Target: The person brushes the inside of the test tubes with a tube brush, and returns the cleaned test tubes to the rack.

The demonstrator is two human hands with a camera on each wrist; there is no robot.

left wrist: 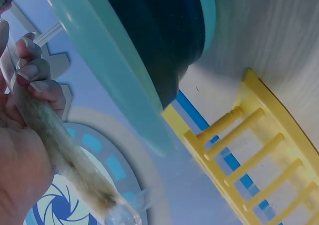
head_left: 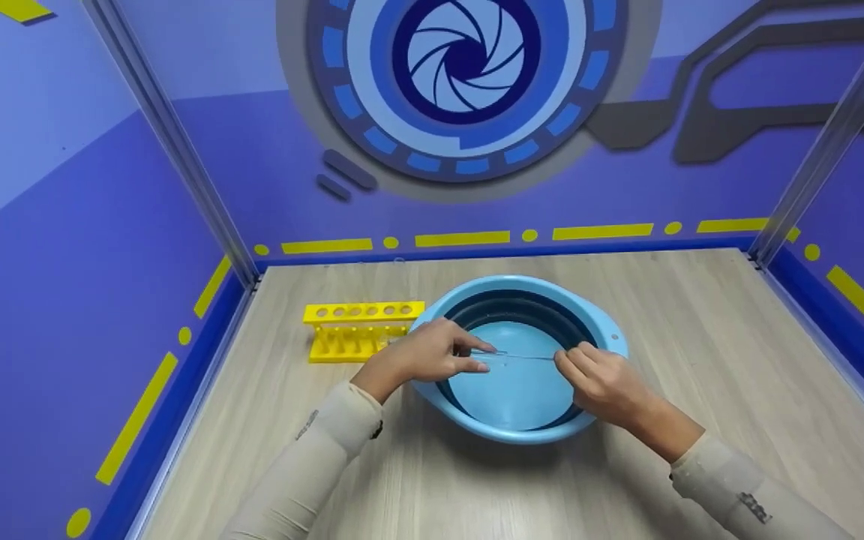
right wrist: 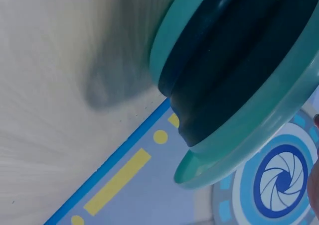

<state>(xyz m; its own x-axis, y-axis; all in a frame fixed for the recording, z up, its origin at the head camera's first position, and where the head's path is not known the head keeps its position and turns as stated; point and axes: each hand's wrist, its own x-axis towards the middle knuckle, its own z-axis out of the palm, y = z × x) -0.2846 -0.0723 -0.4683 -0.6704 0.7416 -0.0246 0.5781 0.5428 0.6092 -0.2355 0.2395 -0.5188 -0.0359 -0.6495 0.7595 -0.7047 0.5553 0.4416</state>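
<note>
My left hand (head_left: 426, 352) holds a clear test tube (left wrist: 65, 150) over a light-blue basin (head_left: 511, 435) with a dark inner wall. Inside the tube, the left wrist view shows something fuzzy and pale brown, like the bristles of a brush. A thin, wire-like handle (head_left: 528, 357) runs from the tube's mouth across to my right hand (head_left: 603, 381), which pinches its end above the basin's right side. In the right wrist view, only a sliver of that hand shows at the edge.
Left of the basin stands a yellow test tube rack (head_left: 361, 358), close to its rim. Both rest on a wood-look table (head_left: 312, 465). Printed blue panels (head_left: 417, 217) with metal corner posts enclose the table at the back and sides.
</note>
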